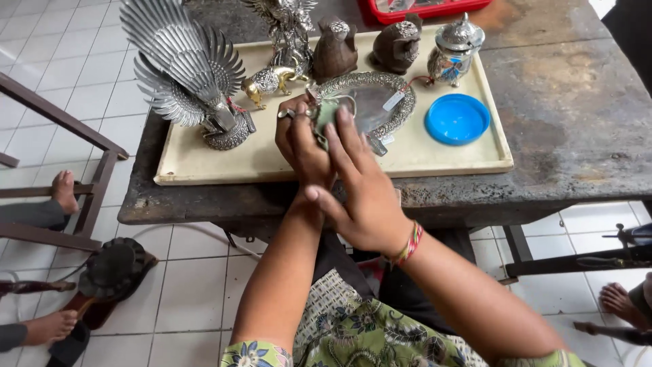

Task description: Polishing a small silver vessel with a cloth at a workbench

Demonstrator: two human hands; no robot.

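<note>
At the worn dark surface (570, 115) over white floor tiles (197, 285), the left hand (302, 146) is clamping a small silver piece (293, 113) while the right hand (360, 197) is pressing a green cloth (326, 112) on it.

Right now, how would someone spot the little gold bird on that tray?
Find the cream tray on the dark worktable. Beside the big silver winged statue, above the left hand, stands the small gold bird: the only gold piece among silver and brown figures.
</note>
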